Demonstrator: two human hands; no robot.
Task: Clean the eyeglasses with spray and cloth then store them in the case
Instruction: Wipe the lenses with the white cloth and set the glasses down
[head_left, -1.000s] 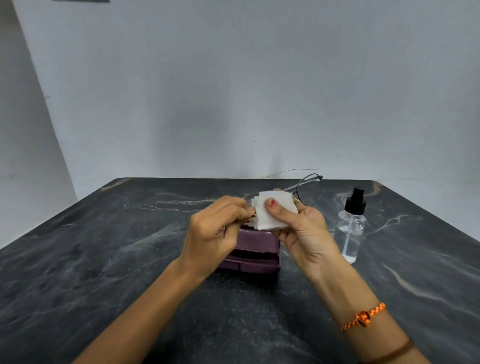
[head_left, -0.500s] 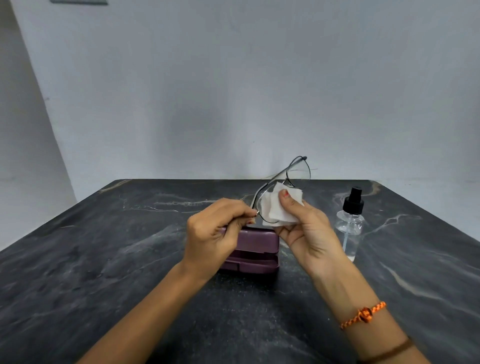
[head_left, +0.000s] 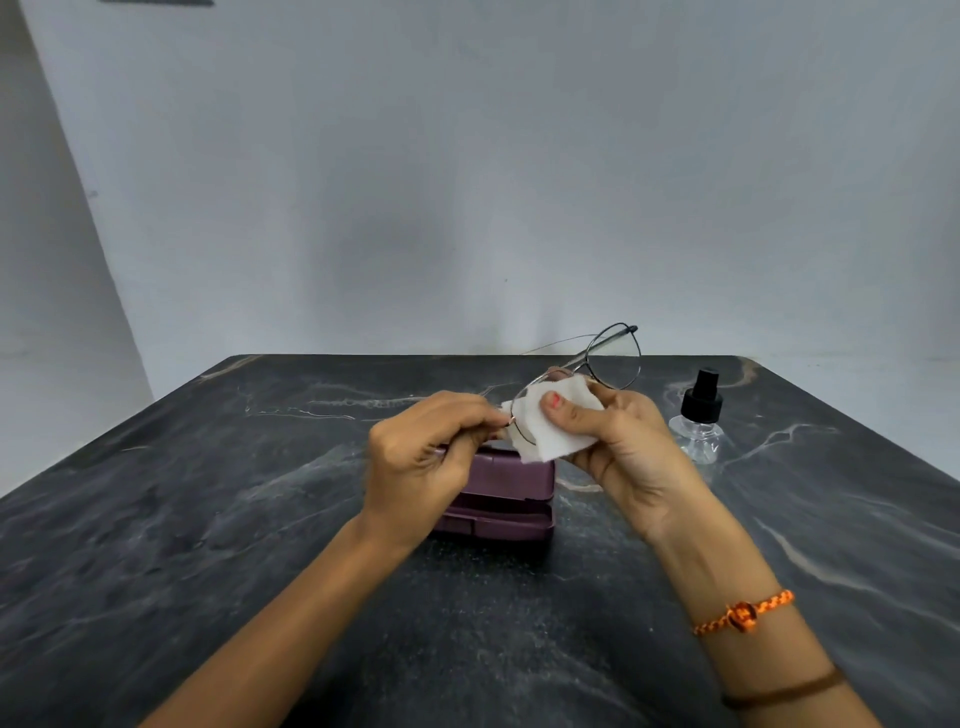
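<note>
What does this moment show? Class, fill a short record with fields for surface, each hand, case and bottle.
surface: dark marbled table
left hand: pinches thin wire-framed eyeglasses at one rim
right hand: presses white square cloth on one lens
case: purple hard case, under the hands
bottle: clear spray bottle with black nozzle, upright, right of the hands

Thin wire-rimmed eyeglasses (head_left: 597, 374) tilted in the air, white cloth (head_left: 550, 428) folded over one lens, purple case (head_left: 498, 493) open on table, clear spray bottle (head_left: 698, 421) upright right

Dark marble table (head_left: 208, 519), grey wall (head_left: 467, 182)
</note>
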